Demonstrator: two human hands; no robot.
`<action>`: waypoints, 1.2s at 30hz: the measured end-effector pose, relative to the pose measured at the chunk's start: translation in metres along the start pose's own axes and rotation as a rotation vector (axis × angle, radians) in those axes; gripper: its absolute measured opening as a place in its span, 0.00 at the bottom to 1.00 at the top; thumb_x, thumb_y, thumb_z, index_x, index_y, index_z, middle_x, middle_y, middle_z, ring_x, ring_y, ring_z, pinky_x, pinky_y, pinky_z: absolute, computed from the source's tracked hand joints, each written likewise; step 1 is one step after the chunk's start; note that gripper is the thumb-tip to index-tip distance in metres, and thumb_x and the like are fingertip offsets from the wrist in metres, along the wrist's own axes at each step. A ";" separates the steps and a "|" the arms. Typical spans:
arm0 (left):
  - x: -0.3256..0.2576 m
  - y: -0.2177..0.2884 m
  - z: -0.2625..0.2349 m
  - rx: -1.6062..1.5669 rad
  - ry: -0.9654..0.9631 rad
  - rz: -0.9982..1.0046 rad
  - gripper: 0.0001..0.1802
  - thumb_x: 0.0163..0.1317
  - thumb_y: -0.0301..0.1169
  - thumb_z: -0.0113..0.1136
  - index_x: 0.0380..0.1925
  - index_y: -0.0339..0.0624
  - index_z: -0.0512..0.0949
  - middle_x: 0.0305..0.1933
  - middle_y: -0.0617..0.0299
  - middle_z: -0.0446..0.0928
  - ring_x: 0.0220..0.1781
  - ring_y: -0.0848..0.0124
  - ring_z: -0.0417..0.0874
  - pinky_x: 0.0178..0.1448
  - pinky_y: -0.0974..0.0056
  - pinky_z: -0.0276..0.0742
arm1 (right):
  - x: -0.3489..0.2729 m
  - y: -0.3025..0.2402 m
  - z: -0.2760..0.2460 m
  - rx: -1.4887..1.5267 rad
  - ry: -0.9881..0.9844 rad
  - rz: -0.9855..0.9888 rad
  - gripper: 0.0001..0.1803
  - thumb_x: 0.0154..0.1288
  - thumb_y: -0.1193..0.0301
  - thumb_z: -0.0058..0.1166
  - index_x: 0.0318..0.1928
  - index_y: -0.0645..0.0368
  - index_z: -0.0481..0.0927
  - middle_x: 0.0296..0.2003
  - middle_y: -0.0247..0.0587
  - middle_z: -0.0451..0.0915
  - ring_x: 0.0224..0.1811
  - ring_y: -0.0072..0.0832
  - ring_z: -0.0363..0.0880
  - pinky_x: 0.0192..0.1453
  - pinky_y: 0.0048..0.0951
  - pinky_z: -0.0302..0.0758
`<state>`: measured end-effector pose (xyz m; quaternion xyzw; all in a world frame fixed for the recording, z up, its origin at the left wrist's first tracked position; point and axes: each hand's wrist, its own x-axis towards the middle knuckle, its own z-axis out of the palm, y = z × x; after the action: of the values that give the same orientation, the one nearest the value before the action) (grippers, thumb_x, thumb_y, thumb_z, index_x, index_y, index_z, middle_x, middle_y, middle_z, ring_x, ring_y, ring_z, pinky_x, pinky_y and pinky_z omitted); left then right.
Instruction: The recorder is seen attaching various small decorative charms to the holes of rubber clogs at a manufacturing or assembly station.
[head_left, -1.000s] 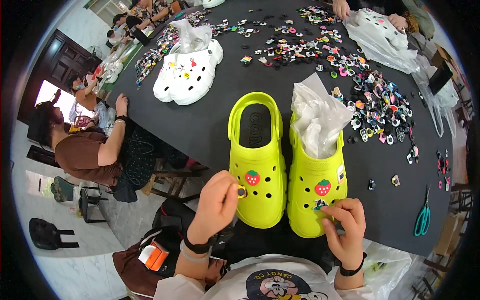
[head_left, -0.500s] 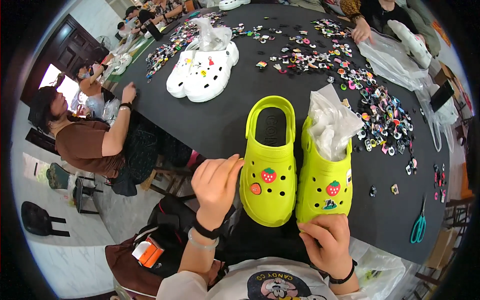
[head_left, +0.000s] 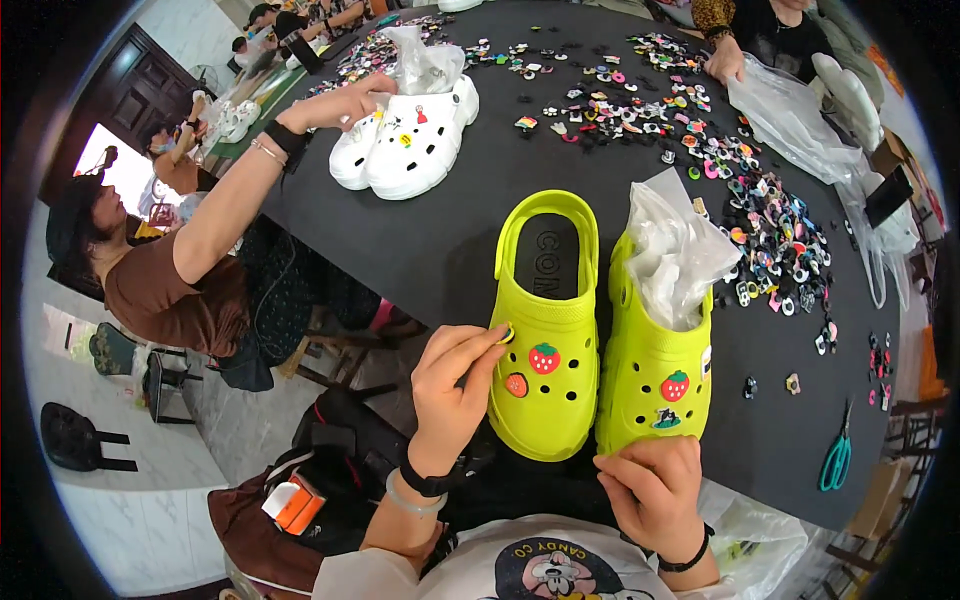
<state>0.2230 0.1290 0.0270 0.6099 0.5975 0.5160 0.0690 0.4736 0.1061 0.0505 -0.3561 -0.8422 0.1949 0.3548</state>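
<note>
A small round charm (head_left: pixel 507 333) sits pinched in the left hand's (head_left: pixel 452 385) fingertips, pressed against the upper of the left lime-green clog (head_left: pixel 545 340). Just right of it, the right hand (head_left: pixel 652 490) curls closed around the toe of the paper-stuffed clog (head_left: pixel 660 345). Both clogs rest on the black desk (head_left: pixel 440 240), with loose charms (head_left: pixel 770 230) scattered well beyond the hands.

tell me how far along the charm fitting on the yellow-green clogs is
Done: left clog carries a strawberry charm and a round orange one; right clog has two. In hand: left hand presses a small charm at its edge, right hand steadies the toe. Left: many holes empty.
</note>
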 end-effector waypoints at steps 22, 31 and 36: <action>0.000 0.008 -0.001 0.240 -0.089 0.165 0.15 0.53 0.24 0.66 0.42 0.33 0.83 0.43 0.56 0.79 0.40 0.61 0.77 0.48 0.58 0.68 | 0.004 -0.013 0.005 -0.352 -0.147 -0.077 0.25 0.54 0.69 0.58 0.55 0.44 0.82 0.56 0.21 0.79 0.44 0.21 0.74 0.44 0.28 0.60; 0.001 0.028 -0.003 0.563 -0.364 0.299 0.27 0.57 0.38 0.61 0.53 0.30 0.78 0.48 0.54 0.76 0.46 0.58 0.76 0.51 0.55 0.65 | 0.006 -0.015 0.004 -0.469 -0.288 -0.119 0.27 0.52 0.61 0.64 0.56 0.38 0.82 0.60 0.19 0.78 0.50 0.20 0.73 0.50 0.32 0.56; 0.017 0.033 0.002 0.471 -0.467 0.211 0.21 0.59 0.32 0.58 0.50 0.29 0.80 0.45 0.52 0.75 0.45 0.55 0.76 0.51 0.56 0.66 | 0.006 -0.014 0.004 -0.455 -0.283 -0.146 0.30 0.56 0.66 0.51 0.63 0.44 0.77 0.65 0.23 0.74 0.50 0.19 0.74 0.41 0.26 0.58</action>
<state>0.2416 0.1346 0.0589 0.7693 0.6018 0.2145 0.0074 0.4606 0.1010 0.0588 -0.3343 -0.9289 0.0224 0.1577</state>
